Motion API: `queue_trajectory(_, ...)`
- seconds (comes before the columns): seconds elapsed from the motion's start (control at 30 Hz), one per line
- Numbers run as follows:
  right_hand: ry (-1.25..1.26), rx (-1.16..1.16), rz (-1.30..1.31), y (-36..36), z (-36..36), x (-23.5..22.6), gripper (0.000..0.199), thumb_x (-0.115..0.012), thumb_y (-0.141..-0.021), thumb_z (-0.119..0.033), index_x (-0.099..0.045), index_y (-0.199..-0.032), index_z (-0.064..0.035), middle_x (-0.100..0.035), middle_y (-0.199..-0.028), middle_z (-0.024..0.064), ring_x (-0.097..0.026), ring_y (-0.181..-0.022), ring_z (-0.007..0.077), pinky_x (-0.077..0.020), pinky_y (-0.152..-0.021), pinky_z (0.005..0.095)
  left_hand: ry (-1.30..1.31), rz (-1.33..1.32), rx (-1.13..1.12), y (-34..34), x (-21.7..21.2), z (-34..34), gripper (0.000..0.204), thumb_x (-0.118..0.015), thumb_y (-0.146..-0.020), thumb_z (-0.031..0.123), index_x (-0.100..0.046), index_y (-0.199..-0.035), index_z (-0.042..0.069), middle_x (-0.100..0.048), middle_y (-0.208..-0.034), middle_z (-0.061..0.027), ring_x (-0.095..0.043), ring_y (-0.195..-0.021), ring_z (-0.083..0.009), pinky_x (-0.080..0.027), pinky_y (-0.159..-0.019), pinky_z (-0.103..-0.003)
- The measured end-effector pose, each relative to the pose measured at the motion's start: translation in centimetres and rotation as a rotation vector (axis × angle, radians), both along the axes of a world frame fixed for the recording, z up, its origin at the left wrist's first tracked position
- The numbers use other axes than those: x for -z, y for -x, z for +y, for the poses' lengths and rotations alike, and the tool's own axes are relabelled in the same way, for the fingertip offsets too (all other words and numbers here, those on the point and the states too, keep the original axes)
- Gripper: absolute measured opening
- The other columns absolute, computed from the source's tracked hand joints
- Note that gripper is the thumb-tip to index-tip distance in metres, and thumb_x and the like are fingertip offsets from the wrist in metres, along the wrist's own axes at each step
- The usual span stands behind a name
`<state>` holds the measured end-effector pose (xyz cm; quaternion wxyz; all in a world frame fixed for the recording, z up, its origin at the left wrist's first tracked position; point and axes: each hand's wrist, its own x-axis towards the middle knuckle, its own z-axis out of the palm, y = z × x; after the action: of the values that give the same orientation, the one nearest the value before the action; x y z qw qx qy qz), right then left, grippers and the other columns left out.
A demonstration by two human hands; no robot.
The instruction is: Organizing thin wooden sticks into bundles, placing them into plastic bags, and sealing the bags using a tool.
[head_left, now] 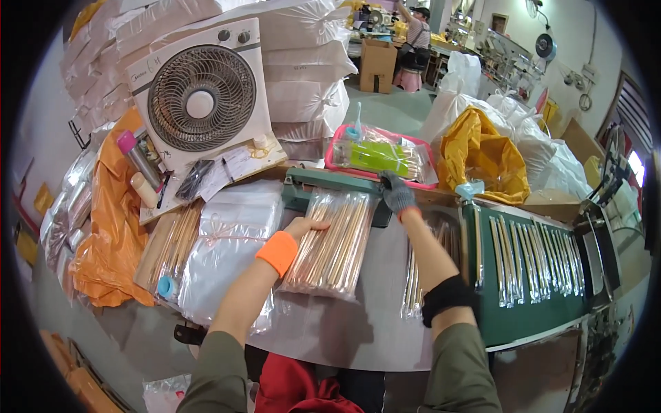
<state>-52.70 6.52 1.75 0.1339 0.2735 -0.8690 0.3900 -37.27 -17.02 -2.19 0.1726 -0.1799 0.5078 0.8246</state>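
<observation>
Two hands work one clear bag of chopsticks [332,242] on the desk [358,323]: left hand [303,226] lies flat on it, grip apart, gloved right hand [397,194] presses the green sealer [330,187] shut, so keeping the mouth flat should matter

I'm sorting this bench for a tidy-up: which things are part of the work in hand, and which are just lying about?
In hand:
left hand
right hand
bag of sticks
green sealer
packs on green belt

Lying about:
fan
pink tray
yellow bag
orange bag
</observation>
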Motion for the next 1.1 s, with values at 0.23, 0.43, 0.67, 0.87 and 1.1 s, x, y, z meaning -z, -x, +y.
queue_trajectory(0.23, 0.15, 0.061, -0.029, 0.0, 1.7, 2.9, 0.031, -0.059, -0.083, -0.009, -0.054, -0.114, -0.0104, -0.06, -0.106, 0.0176, -0.058, -0.099, 0.0315, -0.0446, -0.085, 0.0359, 0.998, 0.483, -0.169, -15.5, -3.0, 1.9, 0.043, -0.069, -0.077, 0.017, -0.053, -0.113, 0.0, -0.06, -0.105, -0.01, -0.057, -0.099, -0.0186, -0.046, -0.085, -0.032)
queue_trajectory(0.43, -0.155, 0.251, -0.196, -5.4, -1.6, -0.7, 0.042, -0.046, -0.09, -0.035, -0.036, -0.131, -0.0317, -0.057, -0.109, 0.0207, -0.055, -0.099, 0.0418, -0.0435, -0.083, 0.0477, 1.231, 0.033, 0.554, -52.1, 0.7, 3.3, 0.022, -0.059, -0.082, 0.025, -0.062, -0.094, 0.006, -0.063, -0.089, -0.0126, -0.061, -0.085, -0.0287, -0.048, -0.075, -0.04)
queue_trajectory(0.67, 0.062, 0.211, 0.039, -9.7, -3.6, 1.9, 0.09, -0.068, -0.073, -0.042, -0.019, -0.14, -0.0076, -0.05, -0.124, 0.0178, -0.053, -0.107, 0.0358, -0.039, -0.094, 0.0403, 1.469, -0.385, 0.263, -61.7, 1.4, 5.9, 0.029, -0.054, -0.082, 0.036, -0.063, -0.082, 0.008, -0.064, -0.084, -0.0169, -0.062, -0.076, -0.036, -0.05, -0.066, -0.045)
queue_trajectory(0.87, 0.573, 0.04, -0.873, -18.6, -6.7, 7.4, 0.055, -0.077, -0.063, -0.023, -0.057, -0.109, 0.0007, -0.061, -0.093, 0.0113, -0.057, -0.09, 0.0283, -0.0482, -0.08, 0.0395, 0.3, -0.28, -0.18, -62.6, 4.7, 0.4, 0.015, -0.058, -0.083, 0.013, -0.066, -0.086, 0.001, -0.066, -0.082, -0.007, -0.062, -0.075, -0.015, -0.049, -0.066, -0.027)
queue_trajectory(1.1, 1.235, -0.472, -1.46, -37.5, -3.8, 6.7, 0.042, -0.056, -0.078, -0.018, -0.054, -0.115, 0.0022, -0.056, -0.116, 0.0176, -0.053, -0.108, 0.0295, -0.0423, -0.095, 0.043, 0.097, -0.451, -0.528, -61.7, 7.2, 3.7, 0.02, -0.056, -0.088, 0.018, -0.065, -0.094, 0.001, -0.065, -0.082, -0.0063, -0.059, -0.076, -0.0129, -0.047, -0.076, -0.026)
